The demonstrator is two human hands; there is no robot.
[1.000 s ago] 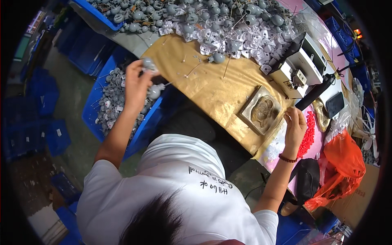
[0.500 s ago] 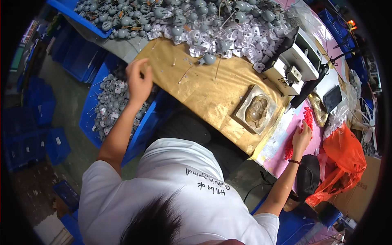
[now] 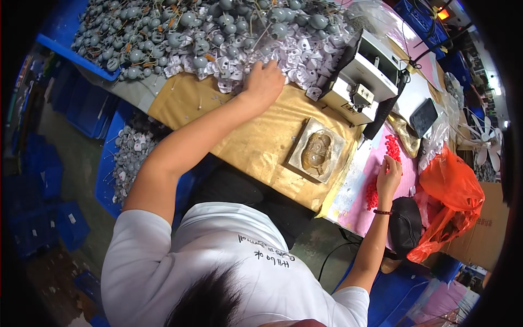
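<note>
My left hand (image 3: 263,87) reaches across to the near edge of a pile of pale, translucent plastic parts (image 3: 299,57). Its two visible fingertips are apart and touch the pile; the other fingers are hidden. Grey round parts (image 3: 188,20), some with thin stems, are heaped beside and behind the pale ones. On the right, my right hand (image 3: 388,177) is at a strip of small red pieces (image 3: 392,148) on a pink surface. Its fingers are drawn together, and what lies between them is too small to make out. A square metal block (image 3: 296,158) with a hollow sits between my hands.
A white box-shaped device (image 3: 359,82) stands beyond the block. By my right forearm lie a black pouch (image 3: 406,226) and an orange-red plastic bag (image 3: 452,182). Below the table's left edge is a blue bin (image 3: 103,188) of grey parts. A black phone-like slab (image 3: 423,117) lies farther right.
My left hand has moved right, from above the blue bin to the pile of pale parts. My right hand stays among the red pieces. The whole view has shifted slightly.
</note>
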